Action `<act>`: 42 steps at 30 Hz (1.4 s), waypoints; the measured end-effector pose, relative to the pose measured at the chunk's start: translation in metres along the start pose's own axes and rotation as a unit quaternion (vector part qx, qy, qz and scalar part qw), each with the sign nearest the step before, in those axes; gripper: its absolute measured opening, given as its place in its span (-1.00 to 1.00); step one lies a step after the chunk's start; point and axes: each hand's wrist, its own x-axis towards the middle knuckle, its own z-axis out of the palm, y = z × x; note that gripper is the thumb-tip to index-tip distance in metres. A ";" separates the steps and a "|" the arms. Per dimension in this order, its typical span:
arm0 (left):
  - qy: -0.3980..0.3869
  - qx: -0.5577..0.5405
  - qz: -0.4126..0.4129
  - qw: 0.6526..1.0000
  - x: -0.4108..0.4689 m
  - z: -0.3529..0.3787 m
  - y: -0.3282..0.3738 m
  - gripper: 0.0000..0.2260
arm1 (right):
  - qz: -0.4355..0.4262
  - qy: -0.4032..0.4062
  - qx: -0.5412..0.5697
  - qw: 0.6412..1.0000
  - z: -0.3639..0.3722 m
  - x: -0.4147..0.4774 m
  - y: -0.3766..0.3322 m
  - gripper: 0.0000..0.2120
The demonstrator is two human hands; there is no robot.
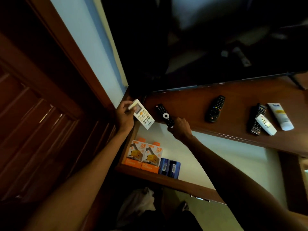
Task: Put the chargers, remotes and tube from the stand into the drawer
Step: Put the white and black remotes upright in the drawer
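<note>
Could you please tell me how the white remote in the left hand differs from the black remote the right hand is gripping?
The white remote is pale, broad and has a small screen; the black remote is dark, slim, with a white ring button. The left hand holds the white one clear of the stand; the black one lies there, its near end in the right hand. Both are button-covered handsets.

White remote [143,114], black remote [165,115], orange charger boxes [143,155], blue boxes [169,165], white tube [280,116], reddish-brown stand [191,104]
</note>
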 end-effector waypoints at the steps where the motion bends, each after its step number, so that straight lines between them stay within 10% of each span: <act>1: -0.004 0.010 -0.002 1.000 -0.006 0.006 0.000 -0.80 | -0.004 0.002 0.000 1.000 -0.005 -0.013 0.011 -0.61; 13: -0.290 0.035 -0.128 0.948 -0.122 0.103 -0.025 -0.82 | 0.009 -0.068 0.016 0.998 -0.008 -0.155 0.167 -0.52; 21: -0.344 0.074 -0.193 0.916 -0.142 0.146 -0.066 -0.77 | 0.090 -0.057 0.039 0.994 0.030 -0.157 0.211 -0.49; 42: -0.474 0.328 -0.040 0.816 -0.142 0.178 -0.117 -0.81 | 0.146 -0.146 0.052 0.977 0.055 -0.124 0.185 -0.44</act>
